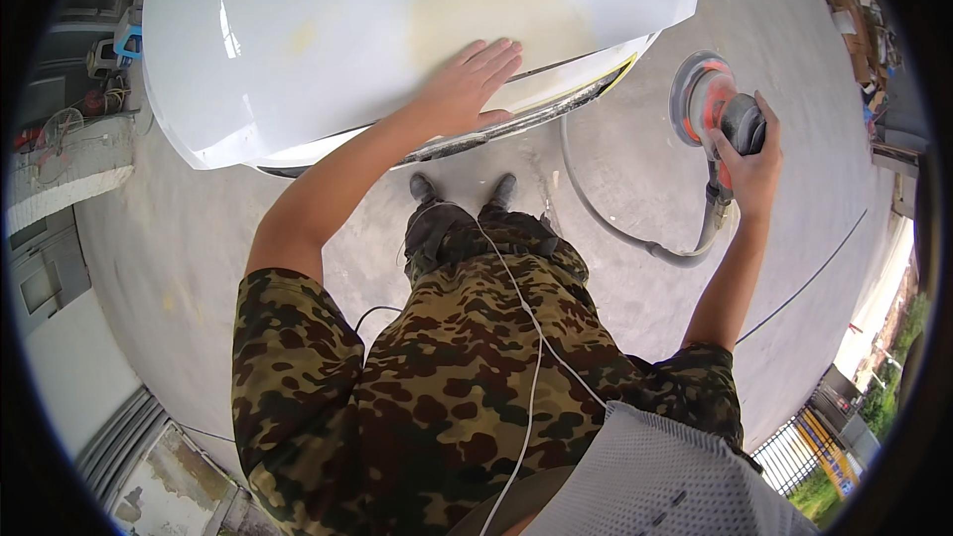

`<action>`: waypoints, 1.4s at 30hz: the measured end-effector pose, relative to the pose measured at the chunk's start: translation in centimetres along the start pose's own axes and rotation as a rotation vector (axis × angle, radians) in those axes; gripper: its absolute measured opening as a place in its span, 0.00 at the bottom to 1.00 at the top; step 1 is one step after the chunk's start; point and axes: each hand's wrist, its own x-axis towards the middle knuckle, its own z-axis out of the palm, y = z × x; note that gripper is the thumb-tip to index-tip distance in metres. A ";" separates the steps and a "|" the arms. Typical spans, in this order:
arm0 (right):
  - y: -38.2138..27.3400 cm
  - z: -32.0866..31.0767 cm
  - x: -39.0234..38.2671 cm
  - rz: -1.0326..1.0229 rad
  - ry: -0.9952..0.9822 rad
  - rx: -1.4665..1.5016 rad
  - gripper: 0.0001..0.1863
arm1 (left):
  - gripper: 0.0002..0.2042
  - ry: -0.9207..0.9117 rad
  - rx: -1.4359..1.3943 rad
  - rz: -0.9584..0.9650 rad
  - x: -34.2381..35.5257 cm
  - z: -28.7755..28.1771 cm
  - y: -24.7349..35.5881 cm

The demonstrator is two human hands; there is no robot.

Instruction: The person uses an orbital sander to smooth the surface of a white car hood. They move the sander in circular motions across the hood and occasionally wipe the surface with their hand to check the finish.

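My left hand lies flat with fingers stretched out on a white car hood, near its front edge. Just beyond the fingertips is a yellowish sanded patch, with a smaller yellowish spot to its left. Out to the right, away from the car, my right hand grips an orange and black disc sander. Its round pad is tilted and touches nothing. A grey hose runs from the sander's handle down and round toward the car front.
Below the hood edge sits the car's front trim, with a yellow-edged strip. Grey concrete floor surrounds the car, with a thin dark cable lying on it at right. A ledge with a fan stands at left; boxes are piled far right.
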 end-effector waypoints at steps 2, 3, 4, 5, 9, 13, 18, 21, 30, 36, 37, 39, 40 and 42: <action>0.1 1.6 -0.1 0.004 -0.019 0.017 0.43 | 0.42 0.008 -0.035 -0.035 -2.4 0.4 -0.5; 0.2 1.9 -0.2 -0.005 -0.017 0.028 0.43 | 0.42 0.007 -0.053 -0.054 -3.6 0.1 -0.7; 0.3 2.4 -0.3 0.002 -0.023 0.044 0.43 | 0.41 0.004 -0.072 -0.073 -4.9 0.1 -1.0; 0.4 3.0 -0.4 0.022 -0.019 0.068 0.43 | 0.41 -0.003 -0.059 -0.083 -6.2 0.1 -1.3; 0.5 4.7 -1.1 0.003 -0.009 0.073 0.43 | 0.42 -0.034 -0.022 -0.114 -10.6 -0.4 -2.6; 0.2 5.7 -2.1 0.039 -0.010 0.081 0.43 | 0.41 -0.066 -0.001 -0.142 -14.9 -1.0 -3.9; -0.5 6.1 -3.8 0.078 0.003 0.090 0.44 | 0.42 -0.158 0.013 -0.099 -18.8 -2.5 -6.3; -1.3 6.3 -5.1 0.085 0.010 0.043 0.44 | 0.44 -0.150 -0.005 -0.002 -17.7 -2.8 -7.4; -4.6 6.9 -8.8 0.193 -0.025 0.086 0.44 | 0.45 -0.114 0.036 0.206 -5.8 -2.4 -9.3; -5.1 7.2 -11.0 0.262 0.000 0.123 0.45 | 0.44 -0.107 0.030 0.268 1.1 -1.6 -10.1; -5.1 7.4 -11.4 0.273 0.004 0.125 0.45 | 0.44 -0.109 0.035 0.273 2.2 -1.2 -10.1; -5.1 7.6 -12.0 0.322 0.007 0.140 0.45 | 0.43 -0.085 0.041 0.302 4.8 -0.8 -10.4; -5.1 7.7 -12.3 0.314 0.007 0.148 0.45 | 0.43 -0.102 0.041 0.305 6.0 -0.6 -10.6; -5.1 7.9 -12.9 0.342 0.002 0.157 0.45 | 0.43 -0.064 0.059 0.316 8.4 -0.3 -10.7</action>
